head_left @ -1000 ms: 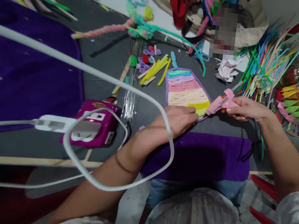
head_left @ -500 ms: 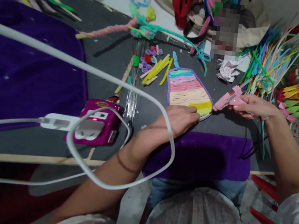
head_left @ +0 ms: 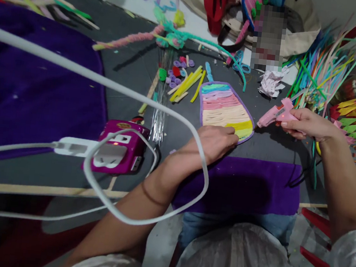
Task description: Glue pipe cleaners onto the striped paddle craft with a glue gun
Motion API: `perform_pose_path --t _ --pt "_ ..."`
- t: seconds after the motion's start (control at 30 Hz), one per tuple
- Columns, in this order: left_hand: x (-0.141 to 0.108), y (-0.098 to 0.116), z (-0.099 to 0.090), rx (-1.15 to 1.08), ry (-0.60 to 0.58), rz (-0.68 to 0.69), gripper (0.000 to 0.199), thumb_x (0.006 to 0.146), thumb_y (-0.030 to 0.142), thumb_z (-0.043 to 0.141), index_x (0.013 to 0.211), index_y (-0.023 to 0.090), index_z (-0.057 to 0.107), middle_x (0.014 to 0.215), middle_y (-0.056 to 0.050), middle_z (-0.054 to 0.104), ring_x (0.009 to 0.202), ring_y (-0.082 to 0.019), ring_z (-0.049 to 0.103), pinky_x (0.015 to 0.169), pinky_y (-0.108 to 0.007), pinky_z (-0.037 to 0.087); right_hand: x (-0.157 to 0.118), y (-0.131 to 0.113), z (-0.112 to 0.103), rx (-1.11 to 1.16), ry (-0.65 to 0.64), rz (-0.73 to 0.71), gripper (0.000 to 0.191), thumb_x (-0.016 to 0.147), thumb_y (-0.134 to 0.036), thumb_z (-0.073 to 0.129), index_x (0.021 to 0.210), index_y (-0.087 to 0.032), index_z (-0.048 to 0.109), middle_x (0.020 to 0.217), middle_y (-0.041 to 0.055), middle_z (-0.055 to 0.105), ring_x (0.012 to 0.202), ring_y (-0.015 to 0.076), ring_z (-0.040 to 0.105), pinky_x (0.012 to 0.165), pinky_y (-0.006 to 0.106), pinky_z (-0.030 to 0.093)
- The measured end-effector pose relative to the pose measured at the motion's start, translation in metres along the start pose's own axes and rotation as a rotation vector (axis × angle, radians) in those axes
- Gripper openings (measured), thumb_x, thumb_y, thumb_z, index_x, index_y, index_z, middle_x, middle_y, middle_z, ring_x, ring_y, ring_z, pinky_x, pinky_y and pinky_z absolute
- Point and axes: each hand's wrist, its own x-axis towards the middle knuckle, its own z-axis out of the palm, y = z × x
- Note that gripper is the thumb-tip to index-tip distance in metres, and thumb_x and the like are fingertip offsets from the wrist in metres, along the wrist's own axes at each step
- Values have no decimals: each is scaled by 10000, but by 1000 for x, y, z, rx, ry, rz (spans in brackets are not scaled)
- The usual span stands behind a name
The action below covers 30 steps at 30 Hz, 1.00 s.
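A striped pipe-cleaner panel [head_left: 221, 106] with a purple border lies on the dark table, with a blue stem at its far end and yellow rows nearest me. My left hand [head_left: 217, 141] is closed at the panel's near edge, fingers curled together on the yellow rows; the fingertips are partly hidden. In my right hand [head_left: 309, 124] is a pink hot glue gun [head_left: 276, 113], gripped by its handle. Its nozzle points down-left, at or just beside the panel's right border; I cannot tell if it touches.
A white cable [head_left: 155, 103] loops across the view. It leads to a magenta power socket [head_left: 121, 148]. Cut yellow pieces [head_left: 186, 85] and rolled coils lie left of the panel. Purple cloth [head_left: 243, 183] hangs over the near edge. Crumpled paper [head_left: 271, 83] and pipe cleaners [head_left: 319, 81] stand beyond the glue gun.
The glue gun in my right hand has shifted slightly right and up, its nozzle still close to the panel's border. My left hand stays on the panel. The view has shifted slightly.
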Motion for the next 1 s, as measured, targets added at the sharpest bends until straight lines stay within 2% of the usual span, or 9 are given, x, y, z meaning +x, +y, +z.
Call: perform_pose_path --t 0.17,0.3,0.43,0.57,0.7,0.83,0.93,1.0 --pt "0 1 -2 4 -41 -5 307 1070 260 440 1035 205 740 1056 -75 737 925 -209 668 726 -320 410 -4 14 4 76 92 -82 432 811 -552 857 851 -157 686 647 -2 633 401 38 394 343 212 235" --pt "0 1 -4 5 -62 -14 307 1072 255 442 1055 206 744 1087 -76 742 974 -218 676 752 -319 426 -10 31 20 346 332 -231 486 739 -595 889 877 -172 694 800 43 713 502 68 475 383 218 344" --pt "-1 0 -3 -2 -32 8 314 1074 256 437 1033 194 743 1072 -78 749 969 -208 688 757 -306 433 -9 54 39 634 556 -326 468 667 -546 931 906 -209 712 798 4 682 625 99 547 531 228 520" --pt "-1 -2 0 15 3 39 288 1060 246 464 1004 191 741 1022 -74 757 938 -197 699 748 -299 440 12 70 41 766 616 -432 409 686 -446 931 931 -234 681 756 -50 649 675 82 608 650 209 572" --pt "-2 -4 1 5 29 40 230 1038 220 520 1006 193 746 1009 -67 760 931 -193 706 757 -291 451 48 65 36 790 683 -479 384 716 -407 928 839 -236 607 750 -47 637 735 96 645 694 223 578" --pt "-2 -3 1 -16 30 42 214 1044 218 539 993 189 745 1001 -63 755 927 -199 709 768 -293 453 80 52 45 784 806 -364 364 753 -388 892 771 -226 566 737 -31 617 696 107 609 701 253 562" --pt "-3 -2 2 -21 30 34 194 1044 231 563 995 187 746 1004 -65 753 940 -211 710 769 -299 450 91 53 57 713 864 -345 271 772 -315 845 804 -219 594 781 -29 624 701 109 589 776 293 561" --pt "-4 -2 3 -20 26 25 178 1040 225 575 1000 189 745 1010 -63 753 950 -212 711 771 -298 448 91 58 61 582 912 -362 178 801 -262 772 836 -222 602 772 -41 590 695 113 561 809 315 547"
